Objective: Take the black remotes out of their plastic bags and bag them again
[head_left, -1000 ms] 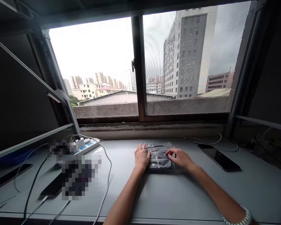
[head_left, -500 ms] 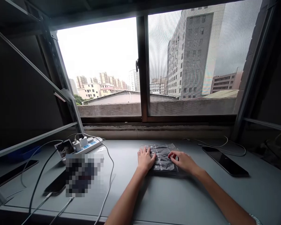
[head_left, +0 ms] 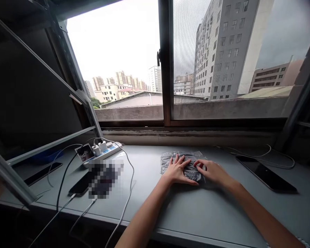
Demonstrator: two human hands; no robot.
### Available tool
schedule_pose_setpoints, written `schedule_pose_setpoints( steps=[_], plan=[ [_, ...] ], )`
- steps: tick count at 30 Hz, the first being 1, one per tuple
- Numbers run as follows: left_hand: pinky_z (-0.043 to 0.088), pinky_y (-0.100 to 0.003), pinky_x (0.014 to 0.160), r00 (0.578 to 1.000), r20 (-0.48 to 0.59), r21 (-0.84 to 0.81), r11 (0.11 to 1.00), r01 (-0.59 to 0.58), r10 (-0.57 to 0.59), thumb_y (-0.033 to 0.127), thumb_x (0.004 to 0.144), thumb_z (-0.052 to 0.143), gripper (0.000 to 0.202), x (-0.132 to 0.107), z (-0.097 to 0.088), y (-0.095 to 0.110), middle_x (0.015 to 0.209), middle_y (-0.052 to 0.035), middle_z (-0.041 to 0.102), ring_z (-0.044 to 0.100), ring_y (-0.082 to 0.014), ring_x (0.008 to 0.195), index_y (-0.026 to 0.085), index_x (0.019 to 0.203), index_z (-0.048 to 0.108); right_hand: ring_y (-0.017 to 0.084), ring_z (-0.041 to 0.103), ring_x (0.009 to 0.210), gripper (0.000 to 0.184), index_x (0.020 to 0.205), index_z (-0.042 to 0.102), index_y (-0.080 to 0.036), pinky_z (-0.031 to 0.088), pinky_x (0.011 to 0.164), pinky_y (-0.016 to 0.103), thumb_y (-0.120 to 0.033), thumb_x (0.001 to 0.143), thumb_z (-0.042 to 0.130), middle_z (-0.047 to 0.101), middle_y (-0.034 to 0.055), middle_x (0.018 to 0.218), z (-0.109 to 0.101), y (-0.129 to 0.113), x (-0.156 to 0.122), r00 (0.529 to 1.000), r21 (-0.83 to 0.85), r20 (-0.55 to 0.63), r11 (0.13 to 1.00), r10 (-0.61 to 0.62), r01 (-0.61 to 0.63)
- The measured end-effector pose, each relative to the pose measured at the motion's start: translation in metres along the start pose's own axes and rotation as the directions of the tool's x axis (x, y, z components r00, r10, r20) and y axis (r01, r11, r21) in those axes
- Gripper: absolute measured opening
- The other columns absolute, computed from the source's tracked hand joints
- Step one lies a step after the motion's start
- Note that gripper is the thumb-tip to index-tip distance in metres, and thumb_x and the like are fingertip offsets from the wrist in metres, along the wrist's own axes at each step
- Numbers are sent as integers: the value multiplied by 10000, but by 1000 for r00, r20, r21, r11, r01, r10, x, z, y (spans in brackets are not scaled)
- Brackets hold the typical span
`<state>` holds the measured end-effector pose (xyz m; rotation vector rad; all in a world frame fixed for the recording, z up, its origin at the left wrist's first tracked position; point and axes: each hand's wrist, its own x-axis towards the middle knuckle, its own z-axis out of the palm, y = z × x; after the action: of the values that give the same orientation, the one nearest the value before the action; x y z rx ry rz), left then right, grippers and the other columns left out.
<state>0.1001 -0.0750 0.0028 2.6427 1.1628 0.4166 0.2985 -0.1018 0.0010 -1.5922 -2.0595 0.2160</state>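
Note:
A clear plastic bag (head_left: 166,160) lies flat on the grey table, with something dark and folded inside it. Across its middle my left hand (head_left: 176,171) is pressed down, palm low and fingers spread wide. At the bag's right edge my right hand (head_left: 210,171) has thumb and forefinger curled together in a pinch on the plastic. The fingertips partly hide what they grip. Both hands cover much of the bag's contents.
To the right lies a black phone (head_left: 266,174) near a white cable. On the left are a power strip (head_left: 110,150) with chargers, a photo card (head_left: 84,153), a dark phone (head_left: 82,184), trailing cables and a metal frame post (head_left: 10,175). A window rises behind the table.
My left hand has slid right and toward me over the bag, its fingers spreading wider. The right hand keeps its pinch at the bag's right side. The camera view has shifted.

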Motion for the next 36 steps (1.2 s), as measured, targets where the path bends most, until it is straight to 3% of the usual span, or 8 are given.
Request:
schedule_pose_setpoints(
  steps=[8, 14, 22, 25, 28, 31, 36],
  plan=[
    [89, -553, 1087, 988, 35, 34, 989, 147, -148, 810, 492, 562, 1077, 4, 2, 5, 1507, -89, 169, 71, -355, 1379, 314, 1404, 276, 131, 588, 599, 250, 898, 668, -322, 372, 535, 245, -362, 793, 445, 690, -33, 815, -1, 7, 1, 999, -27, -29, 999, 37, -38],
    [82, -557, 1083, 972, 28, 38, 972, 234, -235, 809, 512, 544, 1059, 9, 3, 9, 1513, -97, 135, 73, -357, 1378, 308, 1403, 268, 139, 594, 615, 250, 897, 671, -327, 366, 531, 248, -380, 784, 455, 693, -33, 822, -6, 12, 0, 987, -50, -129, 993, 99, -106],
    [87, -603, 1058, 931, 31, 16, 931, 364, -365, 838, 490, 518, 1131, 9, 1, 15, 1512, -139, 110, 9, -436, 1355, 247, 1418, 251, 144, 585, 640, 248, 900, 659, -315, 374, 570, 267, -363, 791, 442, 680, -33, 858, -11, 10, -1, 959, -8, -211, 981, 189, -195],
    [91, -608, 1057, 942, -8, 28, 942, 335, -335, 839, 526, 487, 1095, 7, 2, 11, 1508, -133, 137, 9, -418, 1362, 251, 1418, 247, 146, 583, 662, 259, 911, 658, -303, 380, 573, 269, -355, 792, 433, 668, -19, 877, -10, 8, 0, 951, 8, -253, 984, 177, -181],
    [76, -577, 1080, 966, -25, 45, 965, 260, -259, 840, 535, 484, 1071, 7, 2, 3, 1504, -123, 163, 10, -370, 1377, 266, 1411, 262, 184, 588, 817, 266, 931, 656, -291, 399, 579, 270, -365, 791, 442, 647, 8, 924, -6, 9, 3, 943, 19, -296, 988, 149, -150],
    [71, -553, 1095, 980, -24, 57, 978, 200, -199, 833, 513, 519, 1064, 10, 2, -5, 1499, -101, 186, 14, -351, 1382, 296, 1400, 283, 227, 541, 1006, 273, 954, 658, -271, 438, 720, 315, -383, 785, 474, 632, 38, 1005, 0, 12, 8, 952, 19, -294, 997, 82, -80],
    [52, -559, 1095, 985, -19, 68, 982, 175, -174, 809, 511, 556, 1035, 15, 2, -12, 1499, -85, 183, -4, -352, 1382, 328, 1389, 295, 267, 451, 1182, 416, 1125, 612, -252, 348, 944, 442, -455, 780, 497, 548, 85, 1242, 15, 14, 13, 982, 16, -180, 998, 59, -57]
  ],
)
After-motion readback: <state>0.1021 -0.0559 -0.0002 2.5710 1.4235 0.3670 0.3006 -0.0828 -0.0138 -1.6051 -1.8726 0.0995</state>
